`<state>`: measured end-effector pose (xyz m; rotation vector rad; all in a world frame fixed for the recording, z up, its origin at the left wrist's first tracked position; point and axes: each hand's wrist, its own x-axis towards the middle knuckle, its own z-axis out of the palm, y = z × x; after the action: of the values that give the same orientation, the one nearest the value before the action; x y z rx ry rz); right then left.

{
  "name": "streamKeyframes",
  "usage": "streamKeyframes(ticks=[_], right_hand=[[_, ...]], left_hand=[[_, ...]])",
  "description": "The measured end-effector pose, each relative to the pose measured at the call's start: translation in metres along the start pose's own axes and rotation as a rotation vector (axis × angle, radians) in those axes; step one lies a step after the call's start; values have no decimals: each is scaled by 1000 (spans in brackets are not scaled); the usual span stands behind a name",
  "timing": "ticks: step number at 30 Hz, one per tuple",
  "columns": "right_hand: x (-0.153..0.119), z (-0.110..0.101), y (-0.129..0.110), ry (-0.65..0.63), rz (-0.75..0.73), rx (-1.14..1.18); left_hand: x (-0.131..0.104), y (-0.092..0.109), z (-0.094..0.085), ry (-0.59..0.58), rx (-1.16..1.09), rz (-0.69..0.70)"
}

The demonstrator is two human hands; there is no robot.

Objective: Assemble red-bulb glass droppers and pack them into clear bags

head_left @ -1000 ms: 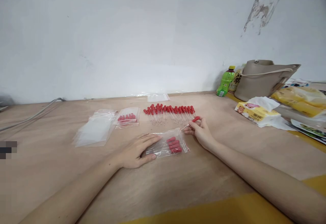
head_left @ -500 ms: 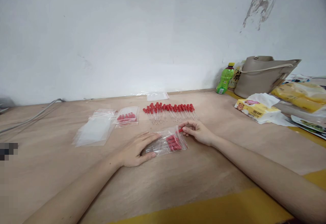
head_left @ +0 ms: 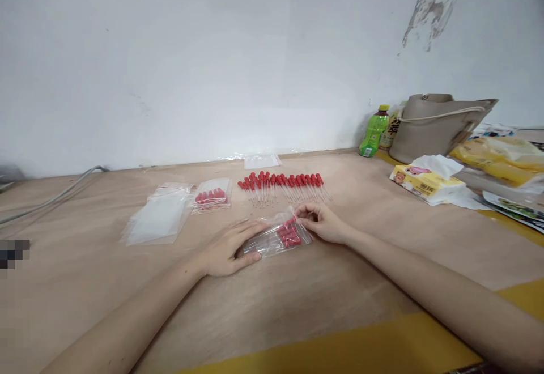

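A clear zip bag (head_left: 270, 242) lies on the table, and several red-topped droppers (head_left: 289, 233) show inside it. My left hand (head_left: 232, 248) rests flat at the bag's left end, thumb and fingers apart on its edges. At the bag's right, open end, my right hand (head_left: 318, 222) has its fingers pinched at the mouth; whether a dropper is between them is hidden. Behind the bag, a row of loose red-topped droppers (head_left: 283, 181) lies with clear tips toward me. Left of them is a stack of filled bags (head_left: 212, 195), beside flat, clear bags (head_left: 159, 215).
Another bag (head_left: 262, 162) lies near the wall. At the right are a green bottle (head_left: 374, 132), a beige handbag (head_left: 429, 124), a yellow tissue pack (head_left: 427, 183) and yellow packages (head_left: 501, 156). A grey cable (head_left: 63, 192) runs at the left.
My right hand has moved slightly left to the bag's mouth. The red dropper it held now shows further inside the bag. My left hand has stayed in place.
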<state>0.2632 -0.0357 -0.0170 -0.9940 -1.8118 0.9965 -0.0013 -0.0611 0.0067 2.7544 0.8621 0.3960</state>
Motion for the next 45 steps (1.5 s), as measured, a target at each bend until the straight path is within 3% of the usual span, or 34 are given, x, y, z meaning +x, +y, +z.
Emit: streamKeyframes(ticks=[3,8,11,13,19,25,30,33,37,41,43,45], right_hand=[[4,5,1,95,22,7],[8,15,11,124,150,110],[9,21,17,256,147,0],[9,22,19,280,131,-62],[6,9,11,22,140,39],[3,-5,6,184,288,106],[1,5,7,37,296,109],[-4,10,-1,-8,271,227],[-10,9,-13,-66,272,511],[-13,7,-16,-91,321,715],[-12,9,-16,-65,344,776],[-11,13,-16,-24,367,836]], left_hand=[[1,0,0,-3,9,2],[2,0,0,-11,10,13],[4,0,1,-12,1,20],[6,1,1,-10,-11,30],[5,0,1,-16,-31,55],[3,-1,-1,-56,-13,60],[5,1,-1,-39,-41,74],[3,1,0,-10,-49,60],[-1,-1,3,87,-54,-17],[-2,-1,6,351,-49,-257],[-1,4,7,445,-165,-430],[1,14,9,390,-439,-568]])
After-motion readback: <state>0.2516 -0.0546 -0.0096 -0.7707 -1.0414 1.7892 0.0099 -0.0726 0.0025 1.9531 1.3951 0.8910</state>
